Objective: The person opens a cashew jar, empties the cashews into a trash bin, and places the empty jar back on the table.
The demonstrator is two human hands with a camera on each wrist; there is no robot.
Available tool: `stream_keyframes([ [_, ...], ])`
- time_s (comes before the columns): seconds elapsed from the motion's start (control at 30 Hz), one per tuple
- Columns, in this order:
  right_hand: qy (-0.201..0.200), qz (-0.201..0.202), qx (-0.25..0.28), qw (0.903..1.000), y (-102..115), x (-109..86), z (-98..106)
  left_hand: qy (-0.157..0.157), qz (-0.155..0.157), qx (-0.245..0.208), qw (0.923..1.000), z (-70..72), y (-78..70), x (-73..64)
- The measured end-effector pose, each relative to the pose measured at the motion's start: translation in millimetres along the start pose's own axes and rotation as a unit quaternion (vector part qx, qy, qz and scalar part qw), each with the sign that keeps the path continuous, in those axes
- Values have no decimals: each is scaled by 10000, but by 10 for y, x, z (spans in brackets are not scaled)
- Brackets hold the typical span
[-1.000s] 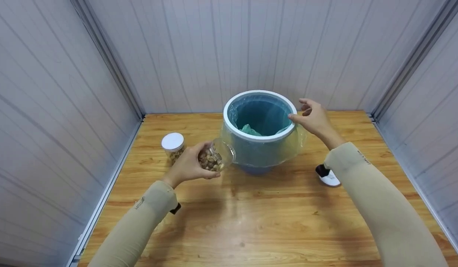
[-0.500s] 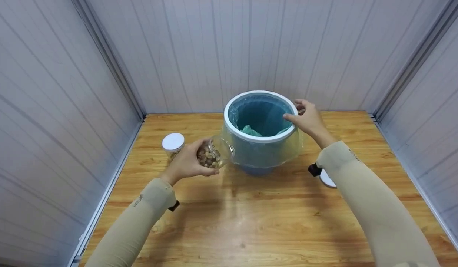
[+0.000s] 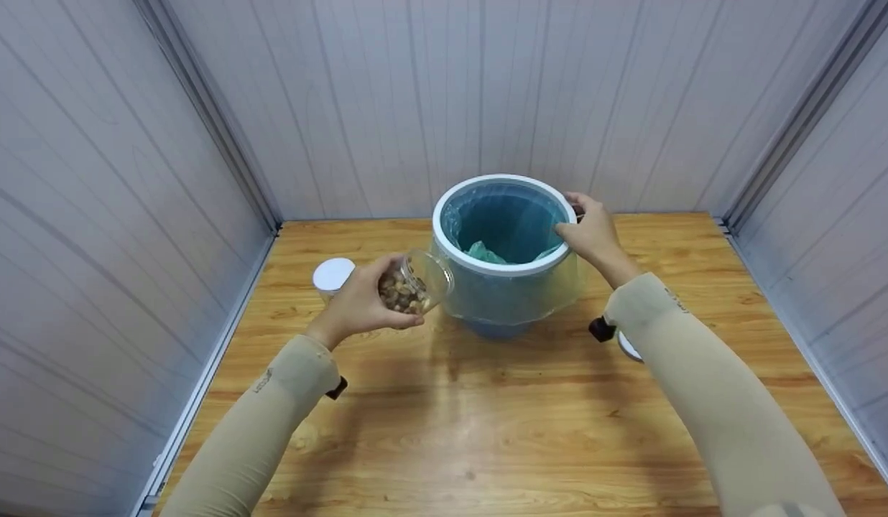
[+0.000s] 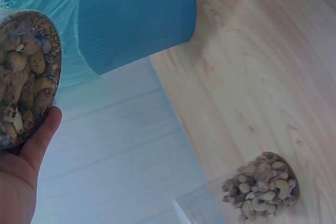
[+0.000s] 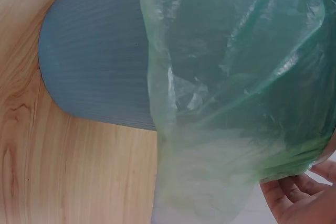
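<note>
My left hand [image 3: 358, 301] grips a clear plastic jar [image 3: 431, 273] of shelled nuts, tilted with its uncovered mouth toward the bin. In the left wrist view the base of this jar [image 4: 26, 80] faces the camera, with nuts and dark crumbs behind it. A blue trash can [image 3: 505, 268] with a white rim ring stands just right of the jar. Its thin green bag [image 3: 509, 301] hangs over the outside. My right hand [image 3: 595, 233] holds the can's right rim, thumb over the top and fingers outside. The right wrist view has these fingers [image 5: 294, 198] against the bag's edge.
A second jar with a white lid [image 3: 333, 275] stands left of my left hand; the left wrist view shows nuts [image 4: 262, 187] in it. A loose white lid [image 3: 629, 347] lies on the wooden table [image 3: 473, 431], partly behind my right sleeve. Pale panel walls [image 3: 386, 108] enclose the table.
My right hand has come in from the right and closed on the can's rim. My left hand has raised the jar slightly, and it stays tilted with the nuts inside.
</note>
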State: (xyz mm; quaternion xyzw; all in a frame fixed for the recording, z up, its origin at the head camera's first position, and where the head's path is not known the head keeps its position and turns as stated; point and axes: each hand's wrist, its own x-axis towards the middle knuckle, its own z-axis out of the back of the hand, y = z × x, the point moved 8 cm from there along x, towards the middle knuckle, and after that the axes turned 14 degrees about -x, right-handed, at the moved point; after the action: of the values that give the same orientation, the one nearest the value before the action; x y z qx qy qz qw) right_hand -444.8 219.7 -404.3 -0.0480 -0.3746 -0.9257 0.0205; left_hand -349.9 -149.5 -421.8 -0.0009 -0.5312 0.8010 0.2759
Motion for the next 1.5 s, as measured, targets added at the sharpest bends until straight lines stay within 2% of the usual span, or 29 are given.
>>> stream_keyframes([
  [0.33, -243, -58, 165, 9996, -1, -21, 5, -63, -25, 94, 9999, 56, -107, 46],
  [0.7, -219, -121, 243, 9994, -4, -48, -20, -77, -31, 207, 9998, 133, -245, 93],
  [0.93, -149, -91, 268, 9995, 14, -51, -30, 30, -54, 142, 9999, 155, -330, 164],
  [1.17, -126, -156, 292, 9994, 1, -55, -39, 109, -217, 314, 9992, 180, -446, 253],
  [1.37, -153, -123, 258, 9995, 6, -60, -43, 63, -89, 350, 9993, 215, -470, 341],
  [1.5, -215, -69, 203, 9995, 23, -52, -38, 45, -123, 403, 9991, 224, -492, 394],
])
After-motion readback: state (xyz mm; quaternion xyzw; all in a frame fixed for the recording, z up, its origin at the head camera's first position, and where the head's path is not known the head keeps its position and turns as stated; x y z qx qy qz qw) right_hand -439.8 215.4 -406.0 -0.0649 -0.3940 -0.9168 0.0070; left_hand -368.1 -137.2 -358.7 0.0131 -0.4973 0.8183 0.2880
